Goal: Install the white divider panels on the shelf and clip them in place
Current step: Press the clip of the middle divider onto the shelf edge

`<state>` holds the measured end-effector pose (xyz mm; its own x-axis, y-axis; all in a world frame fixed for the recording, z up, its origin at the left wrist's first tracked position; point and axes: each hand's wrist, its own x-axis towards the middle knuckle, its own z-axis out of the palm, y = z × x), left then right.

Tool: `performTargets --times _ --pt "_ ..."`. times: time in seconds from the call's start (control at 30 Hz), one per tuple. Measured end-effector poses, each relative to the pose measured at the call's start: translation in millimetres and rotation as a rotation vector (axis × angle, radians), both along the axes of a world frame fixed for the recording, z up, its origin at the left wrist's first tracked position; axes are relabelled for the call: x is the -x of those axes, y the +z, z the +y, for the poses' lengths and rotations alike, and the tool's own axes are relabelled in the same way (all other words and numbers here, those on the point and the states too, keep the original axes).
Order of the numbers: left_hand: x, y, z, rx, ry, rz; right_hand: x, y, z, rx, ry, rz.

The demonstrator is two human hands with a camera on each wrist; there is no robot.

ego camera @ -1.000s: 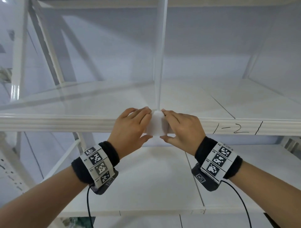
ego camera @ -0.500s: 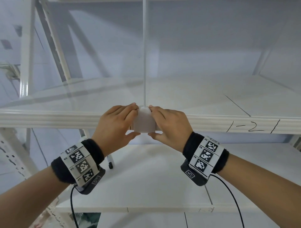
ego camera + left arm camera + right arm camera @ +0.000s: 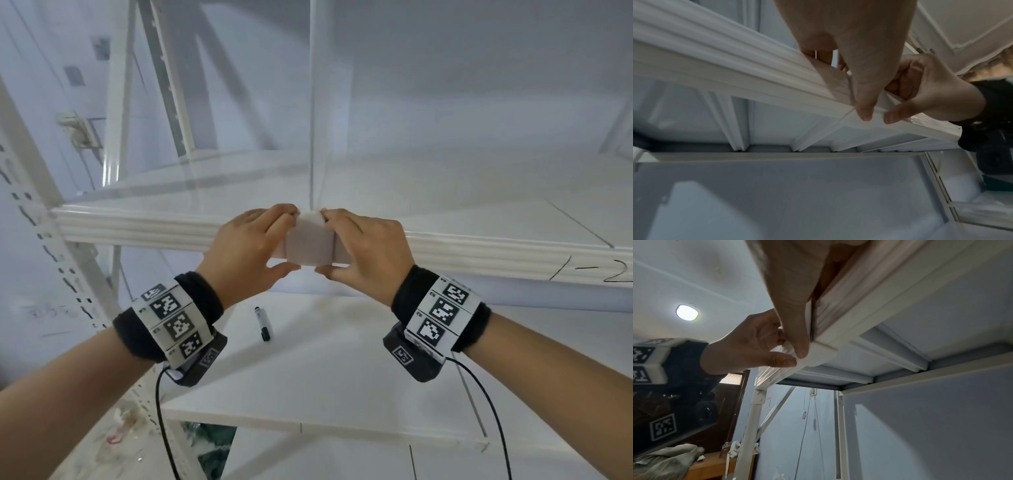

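A thin white divider panel [image 3: 312,102] stands edge-on on the upper shelf. At its foot a white clip [image 3: 310,245] sits over the shelf's ribbed front rail [image 3: 137,226]. My left hand [image 3: 286,240] pinches the clip's left side, fingers on top and thumb underneath. My right hand [image 3: 337,243] pinches the right side the same way. From below, the left wrist view shows both thumbs under the clip [image 3: 859,123] against the rail [image 3: 735,73]. In the right wrist view my thumb [image 3: 801,345] presses the clip [image 3: 818,356] at the rail's lower lip.
A black marker pen [image 3: 262,323] lies on the lower shelf below my hands. The rail carries a handwritten "1-2" mark [image 3: 613,274] at the right. A perforated white upright [image 3: 41,219] stands at the left end of the shelf.
Both hands, the clip and the divider's edge have shifted left along the rail, away from the "1-2" mark. The grip on the clip looks the same.
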<state>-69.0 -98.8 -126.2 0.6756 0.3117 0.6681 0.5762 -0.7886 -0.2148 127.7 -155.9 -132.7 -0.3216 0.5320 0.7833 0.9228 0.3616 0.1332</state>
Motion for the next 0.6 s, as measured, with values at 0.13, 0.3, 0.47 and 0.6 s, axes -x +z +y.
performTargets --times 0.13,0.3,0.47,0.6 --pt "1.3 0.8 2.2 0.014 -0.026 0.000 1.6 3.1 0.5 0.018 0.006 0.018" --pt "4.3 1.2 5.1 0.027 -0.052 0.013 7.9 1.6 1.0 0.000 -0.021 0.057" --pt "5.6 0.2 8.5 0.040 -0.069 0.016 9.7 0.6 1.5 -0.006 -0.026 0.071" --pt "5.4 0.1 6.4 0.000 -0.045 0.019 7.0 0.3 1.1 -0.005 -0.030 0.072"
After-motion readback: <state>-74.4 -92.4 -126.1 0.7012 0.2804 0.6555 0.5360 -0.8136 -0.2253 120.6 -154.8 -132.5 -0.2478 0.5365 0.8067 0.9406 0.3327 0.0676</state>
